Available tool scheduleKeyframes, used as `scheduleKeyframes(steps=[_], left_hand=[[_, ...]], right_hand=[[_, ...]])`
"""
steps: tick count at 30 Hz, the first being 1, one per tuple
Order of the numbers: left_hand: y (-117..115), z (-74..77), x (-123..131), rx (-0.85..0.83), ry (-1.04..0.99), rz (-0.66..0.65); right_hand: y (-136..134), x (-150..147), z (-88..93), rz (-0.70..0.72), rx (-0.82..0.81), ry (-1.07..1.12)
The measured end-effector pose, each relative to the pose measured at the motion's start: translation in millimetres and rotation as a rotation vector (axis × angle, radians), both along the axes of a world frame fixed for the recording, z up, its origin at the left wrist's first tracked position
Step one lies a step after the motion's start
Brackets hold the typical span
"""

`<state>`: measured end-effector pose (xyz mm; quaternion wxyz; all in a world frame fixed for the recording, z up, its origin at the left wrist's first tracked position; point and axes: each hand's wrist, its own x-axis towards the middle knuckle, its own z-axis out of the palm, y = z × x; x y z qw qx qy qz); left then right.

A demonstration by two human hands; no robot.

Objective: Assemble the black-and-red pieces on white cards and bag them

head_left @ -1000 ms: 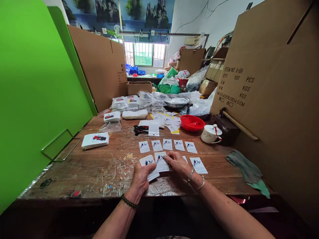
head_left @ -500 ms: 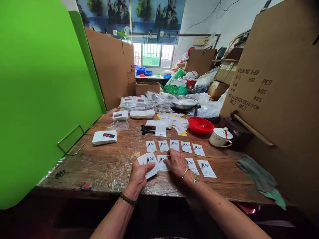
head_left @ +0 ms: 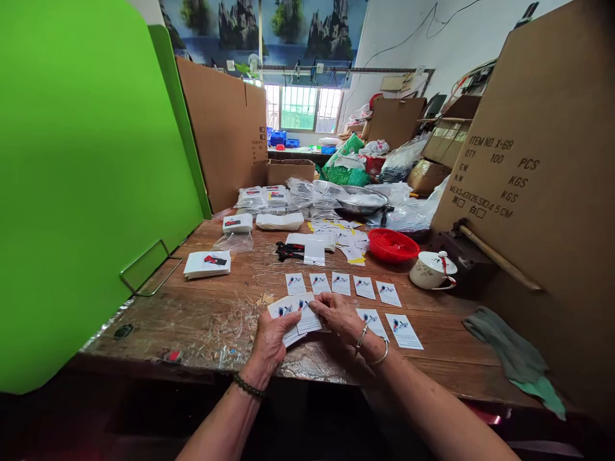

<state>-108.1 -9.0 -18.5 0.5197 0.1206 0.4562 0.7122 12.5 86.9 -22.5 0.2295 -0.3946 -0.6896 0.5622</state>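
From here I see: left hand (head_left: 269,339) curled round a stack of flat white paper cards (head_left: 282,310), thumb on top | right hand (head_left: 337,314) pinching one white picture card (head_left: 308,322) over the stack's right side

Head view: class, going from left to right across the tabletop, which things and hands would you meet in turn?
Bent metal wire loop, white card stack with a red-and-black picture, left hand holding white printed cards, right hand, round red plastic bowl, white lidded mug, grey and green cloth.
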Motion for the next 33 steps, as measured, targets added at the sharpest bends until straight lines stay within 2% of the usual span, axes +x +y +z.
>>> scheduleKeyframes(steps=[6,10,17,22,33], left_hand=[[0,-4.5,-5,-0.033,0.036,0.131],[-3,-1.4,-8,0.029,-0.018,0.067],[-6,-1.8,-15,0.079,-0.158,-0.027],[-5,-2.7,-16,0.112,-0.202,-0.081],[-5,-2.2,-14,0.159,-0.208,-0.107]], right_hand=[[-4,-3,5.0,-0.018,-0.013,0.017],[-5,-4,1.7,0.031,-0.144,0.112],[-1,-5,-8.1,-0.016,-0.268,0.203],[-6,-8,-6.6,0.024,-0.398,0.312],[-13,-8,2.9,0.083,-0.536,0.418]])
